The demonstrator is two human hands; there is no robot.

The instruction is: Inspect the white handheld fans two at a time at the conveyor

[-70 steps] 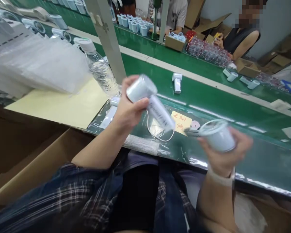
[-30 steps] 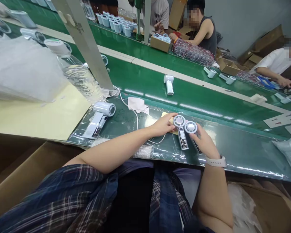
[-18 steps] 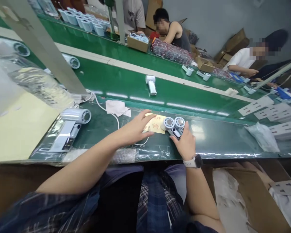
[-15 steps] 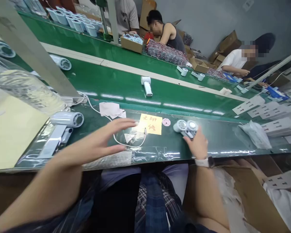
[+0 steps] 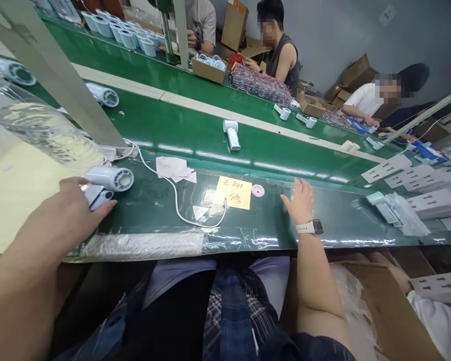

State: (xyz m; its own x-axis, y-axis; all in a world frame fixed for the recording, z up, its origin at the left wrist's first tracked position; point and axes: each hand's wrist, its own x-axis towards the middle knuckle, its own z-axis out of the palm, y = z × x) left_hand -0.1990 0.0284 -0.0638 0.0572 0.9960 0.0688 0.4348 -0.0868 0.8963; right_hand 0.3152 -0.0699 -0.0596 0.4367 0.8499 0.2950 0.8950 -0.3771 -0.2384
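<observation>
Behind the green bench [image 5: 338,215], co-workers [image 5: 287,55] among cardboard boxes. Just gone from under the right hand [image 5: 302,200]: the paired fans, probably now the pale blue pieces [image 5: 383,205] at the clear bag [image 5: 409,218], far to the right (too overlapped to count). With that, right grip unloaded, fingers spread; left hand [image 5: 60,215] newly come to a handheld fan [image 5: 115,179] lying at the left, thumb and fingers bent about its handle area (how tightly, cannot tell). Between both hands, near a white cable [image 5: 177,203], handwritten in red on a yellow note [image 5: 242,193]: "无 APP", then apparently "修". Beside that, a pink round sticker [image 5: 258,190]; on the watch [image 5: 317,226], no readable brand.
</observation>
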